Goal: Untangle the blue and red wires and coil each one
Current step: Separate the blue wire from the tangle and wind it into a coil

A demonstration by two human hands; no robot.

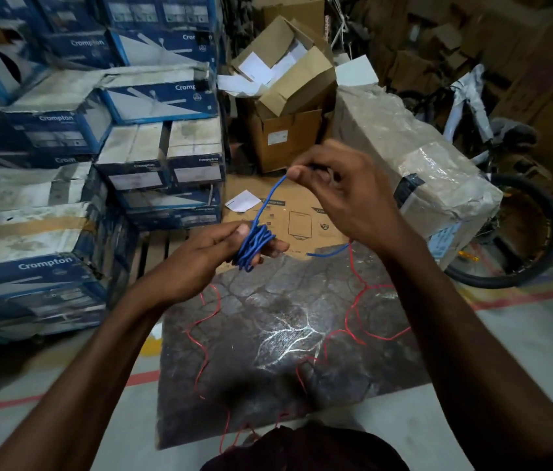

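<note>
Stacked cartons point(47, 124) and loose cardboard crowd the far side of a storeroom floor, on which a dark mat point(268, 317) is spread. Above the mat the blue wire point(270, 195) is held in the air. Most of it is wound as a coil point(254, 246) around the fingers of the left hand point(200, 256), whose thumb is pressed onto the turns. A taut strand runs up from the coil to the right hand point(336, 192), where it is pinched between thumb and forefinger. A short blue tail point(327, 254) is seen curving out below the right wrist, so little appears left to wind. The red wire point(360, 290) lies in loose kinks across the mat, apart from the blue and not yet coiled; the untangling is judged done.

For the winding to go well, light tension should be held on the strand, and each turn laid beside the last rather than across it. The thumb should be lifted only as a turn passes. The tail is best tucked under a turn, so that the coil is not sprung open when slid off the fingers.
</note>
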